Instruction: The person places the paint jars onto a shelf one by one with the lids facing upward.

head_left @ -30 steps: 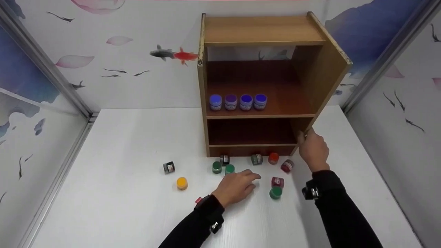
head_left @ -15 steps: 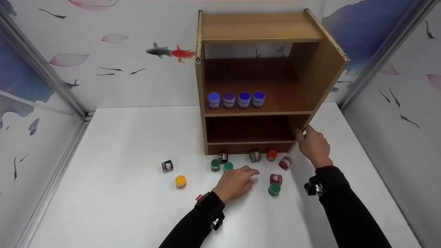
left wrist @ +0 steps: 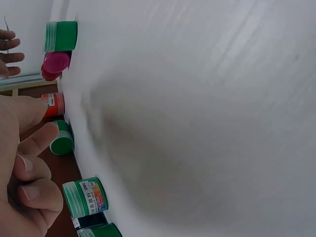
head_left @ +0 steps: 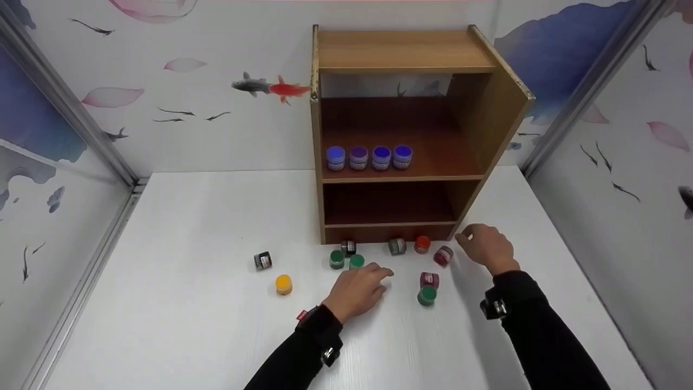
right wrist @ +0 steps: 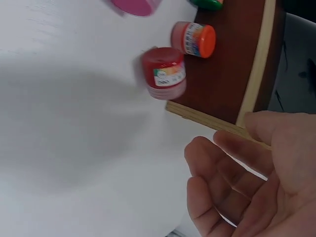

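My left hand [head_left: 357, 290] hovers low over the white table with relaxed fingers and holds nothing. Its knuckles are close to a green paint jar [head_left: 356, 262]. My right hand [head_left: 489, 248] is by the lower right corner of a wooden shelf unit [head_left: 409, 51], its fingers loosely bent with nothing in them. In the right wrist view, a dark red paint jar [right wrist: 164, 73] lies near that corner, beside an orange-capped jar [right wrist: 193, 39]. Four-in-a-row is avoided here: several blue- and purple-lidded jars [head_left: 381, 158] stand lined up on the middle shelf.
A magenta jar [head_left: 429, 280] and a green jar [head_left: 427, 296] lie together between the hands. Toward the left are a black jar [head_left: 263, 261] and a yellow-lidded jar [head_left: 283, 284]. More jars lie along the unit's base [head_left: 373, 234]. Printed wall panels enclose the table.
My right hand has come off the shelf unit's right side edge and moved down and toward me. My left hand stays nearly in place. The head view has shifted slightly.
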A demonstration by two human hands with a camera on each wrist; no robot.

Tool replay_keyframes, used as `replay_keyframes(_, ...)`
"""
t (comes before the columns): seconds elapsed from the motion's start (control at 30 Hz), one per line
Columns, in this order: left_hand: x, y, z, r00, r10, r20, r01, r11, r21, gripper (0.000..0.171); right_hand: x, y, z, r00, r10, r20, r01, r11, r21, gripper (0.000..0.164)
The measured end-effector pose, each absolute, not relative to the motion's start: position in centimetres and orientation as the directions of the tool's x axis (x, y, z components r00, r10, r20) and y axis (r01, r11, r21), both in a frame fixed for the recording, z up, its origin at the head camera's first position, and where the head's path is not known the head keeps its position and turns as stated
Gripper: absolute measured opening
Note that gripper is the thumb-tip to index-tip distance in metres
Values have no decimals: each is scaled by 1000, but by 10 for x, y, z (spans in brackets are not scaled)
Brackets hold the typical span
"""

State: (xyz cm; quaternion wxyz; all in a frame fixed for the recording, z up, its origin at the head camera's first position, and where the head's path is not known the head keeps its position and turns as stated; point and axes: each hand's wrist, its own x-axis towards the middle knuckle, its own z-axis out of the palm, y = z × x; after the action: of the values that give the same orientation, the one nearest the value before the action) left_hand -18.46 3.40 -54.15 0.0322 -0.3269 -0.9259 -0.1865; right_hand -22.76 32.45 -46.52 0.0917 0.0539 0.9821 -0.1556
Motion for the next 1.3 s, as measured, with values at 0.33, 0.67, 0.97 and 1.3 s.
replay_keyframes(0.33, -185, 11, -538, -831, 524, 187, 553, 742, 379, 26, -231, 323, -498, -934, 110, -339, 220, 927, -303, 48)
replay_keyframes(0.67, -207, -28, -510, -938, 167, 305, 293, 853, 433, 25, -235, 329, -504, -922, 114, -371, 242, 915, -321, 44)
replay_keyframes(0.97, -236, -40, -496, -984, -80, 160, 1, 892, 453, 51, -243, 324, -501, -888, 109, -447, 275, 904, -326, 43)
replay_keyframes(1.3, -260, -30, -482, -974, -112, 196, -10, 889, 457, 55, -252, 320, -508, -886, 81, -457, 258, 904, -340, 43)
